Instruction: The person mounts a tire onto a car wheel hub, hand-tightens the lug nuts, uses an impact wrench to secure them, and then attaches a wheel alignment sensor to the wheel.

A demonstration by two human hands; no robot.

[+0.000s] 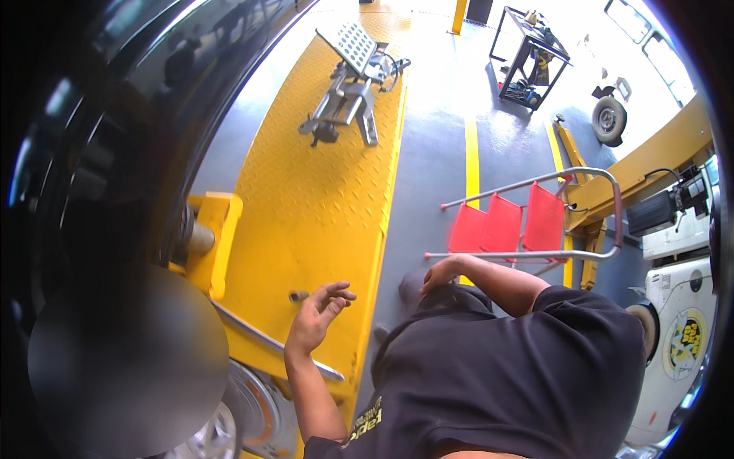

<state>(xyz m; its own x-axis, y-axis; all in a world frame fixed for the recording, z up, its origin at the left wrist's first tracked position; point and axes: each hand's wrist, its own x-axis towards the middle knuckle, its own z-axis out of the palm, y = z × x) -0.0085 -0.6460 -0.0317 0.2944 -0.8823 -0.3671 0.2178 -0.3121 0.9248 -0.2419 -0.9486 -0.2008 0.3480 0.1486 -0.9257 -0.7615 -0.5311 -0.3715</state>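
My left hand (313, 320) hovers over a yellow lift platform (306, 222), its fingers loosely apart and nothing in them. Just beside its thumb side a small metal cylinder, like a socket (298, 296), lies on the platform. A long silver bar (279, 342) lies slantwise below that hand, apart from it. My right hand (438, 274) rests by my bent leg, with fingers hanging down and partly in shade; no object shows in it. Farther along the platform stands a grey wheel clamp (344, 103) bearing a white plate with dark dots (353, 46).
A dark car body (138, 138) borders the left, with a wheel (214, 432) below. A blurred patch covers the lower left. Red folding steps (501, 222) lie to the right, near a yellow lift arm (650, 164). A black tool cart (535, 65) stands far off.
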